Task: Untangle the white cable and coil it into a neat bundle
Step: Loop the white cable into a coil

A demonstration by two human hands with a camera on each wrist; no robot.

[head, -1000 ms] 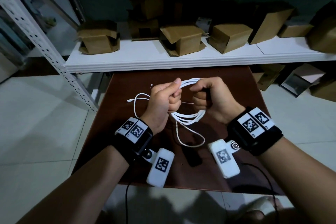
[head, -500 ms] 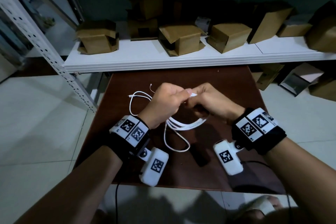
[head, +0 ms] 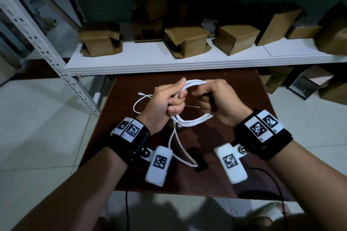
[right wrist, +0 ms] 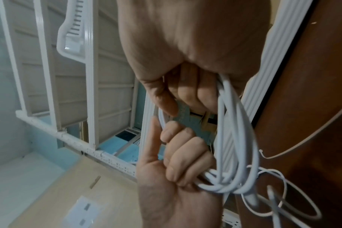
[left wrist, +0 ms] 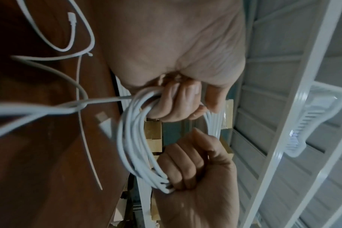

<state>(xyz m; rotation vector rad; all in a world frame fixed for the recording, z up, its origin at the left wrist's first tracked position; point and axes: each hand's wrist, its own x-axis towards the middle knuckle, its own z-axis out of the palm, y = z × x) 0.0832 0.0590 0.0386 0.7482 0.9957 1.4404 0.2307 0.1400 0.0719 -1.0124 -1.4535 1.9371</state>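
The white cable (head: 191, 120) is wound into a loop of several turns held above the brown table (head: 244, 88). My left hand (head: 174, 99) grips the loop's left side, fingers curled round the strands (left wrist: 131, 138). My right hand (head: 208, 97) grips the right side in a fist (right wrist: 195, 95), the strands (right wrist: 238, 138) running through it. One loose tail (head: 180, 152) hangs from the loop down to the table. Another loose end with a small plug (head: 140, 93) curves off to the left. A thin white strip (head: 193, 106) sticks out between the hands.
A white shelf (head: 150, 62) with several cardboard boxes (head: 187, 41) stands just behind the table. A perforated metal upright (head: 47, 52) slants at the left. A small dark object (head: 201, 164) lies on the table near the hanging tail. Tiled floor surrounds the table.
Half a second ago the hands were lower and pressed together over the cable. They have now lifted and moved apart, with the loop spread open between them.
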